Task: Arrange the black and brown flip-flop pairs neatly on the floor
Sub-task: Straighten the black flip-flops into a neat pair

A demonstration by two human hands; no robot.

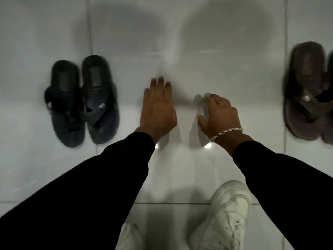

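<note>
The white tile floor (180, 60) is taking up most of the view, and both hands are hanging over a bare patch of it. The black sleeves (100, 186) are reaching forward and down. The black flip-flop pair (82, 101) is lying well to the left of the left hand (157, 109), its two shoes touching side by side with toes pointing toward the person, so it looks tidy already. The brown flip-flop pair (306, 92) is lying well to the right of the right hand (219, 114) and is partly running off the edge. White sneakers (227, 213) are standing below the hands. The left hand is flat with fingers apart, holding nothing. The right hand is curling loosely and is empty too. A silver bracelet (226, 132) is sitting on its wrist. I think the hands are free because both pairs are placed.
</note>
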